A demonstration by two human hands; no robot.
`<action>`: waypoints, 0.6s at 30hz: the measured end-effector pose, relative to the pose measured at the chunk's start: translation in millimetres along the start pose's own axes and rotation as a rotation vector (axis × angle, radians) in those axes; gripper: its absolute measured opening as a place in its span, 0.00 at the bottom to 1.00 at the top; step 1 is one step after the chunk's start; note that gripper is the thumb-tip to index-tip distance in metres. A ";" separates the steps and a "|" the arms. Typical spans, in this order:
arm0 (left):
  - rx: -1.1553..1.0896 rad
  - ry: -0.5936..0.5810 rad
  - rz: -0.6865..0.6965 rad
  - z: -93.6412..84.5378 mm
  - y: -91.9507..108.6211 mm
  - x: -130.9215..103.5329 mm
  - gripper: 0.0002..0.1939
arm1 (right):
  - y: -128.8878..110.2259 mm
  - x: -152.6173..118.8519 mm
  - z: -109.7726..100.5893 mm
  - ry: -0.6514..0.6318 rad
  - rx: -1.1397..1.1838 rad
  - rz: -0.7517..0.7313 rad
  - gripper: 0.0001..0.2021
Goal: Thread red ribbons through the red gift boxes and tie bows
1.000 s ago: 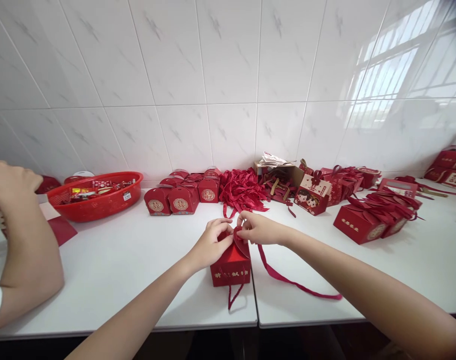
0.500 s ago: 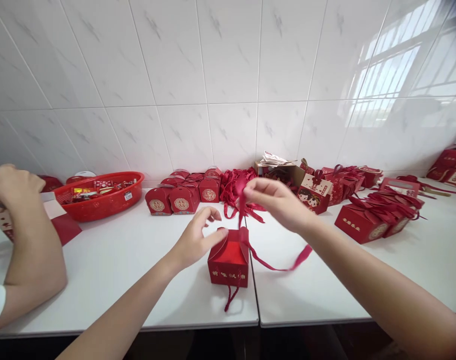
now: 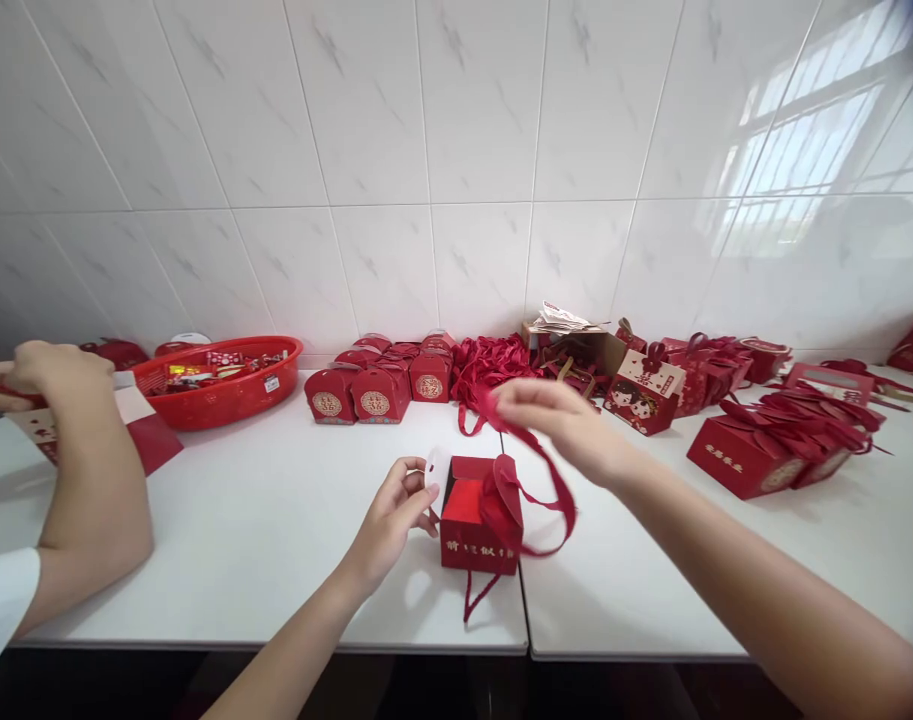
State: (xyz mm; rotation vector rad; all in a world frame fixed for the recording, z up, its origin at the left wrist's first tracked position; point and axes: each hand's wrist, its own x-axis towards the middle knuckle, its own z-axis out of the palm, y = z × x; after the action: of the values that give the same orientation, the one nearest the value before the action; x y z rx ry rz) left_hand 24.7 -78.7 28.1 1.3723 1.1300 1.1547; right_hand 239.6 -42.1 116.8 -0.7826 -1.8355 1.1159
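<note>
Has the red gift box [image 3: 463, 558] open at the lower centre of the frame, with its white-lined flap [image 3: 436, 466] drawn outward in a narrow pinch of the left hand [image 3: 388, 518], leaving the top unclosed. Grips the looped red ribbon [image 3: 571, 512] between close-set fingertips of the right hand [image 3: 572, 418] near centre. Includes a red basket [image 3: 223, 403] at middle left.

From close on the near side of the open box [image 3: 477, 545] — the head view faces forward and down, toward the wall [image 3: 366, 120] behind it.
</note>
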 end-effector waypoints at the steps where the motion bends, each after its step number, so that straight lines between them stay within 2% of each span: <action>1: -0.018 -0.014 -0.003 0.9 -0.4 -0.3 0.11 | 12.3 5.7 7.9 -0.059 -0.065 0.054 0.07; 4: -0.028 -0.040 -0.001 2.5 -0.1 -1.3 0.12 | 40.8 17.3 25.1 -0.190 -0.165 0.200 0.06; 7: -0.017 -0.075 -0.005 2.6 2.0 -1.8 0.13 | 54.7 21.6 31.0 -0.285 -0.136 0.314 0.08; 13: -0.020 -0.124 -0.006 3.1 2.6 -0.8 0.15 | 56.2 22.6 30.6 -0.383 -0.070 0.375 0.08; 18: 0.000 -0.150 0.012 4.0 -0.8 2.8 0.15 | 50.0 22.9 33.2 -0.409 -0.025 0.381 0.07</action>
State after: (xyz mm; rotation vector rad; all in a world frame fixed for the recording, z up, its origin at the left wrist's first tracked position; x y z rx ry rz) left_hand 28.9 -76.3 27.2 1.4423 1.0161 1.0413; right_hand 204.1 -15.6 70.3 -1.0035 -2.0893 1.5930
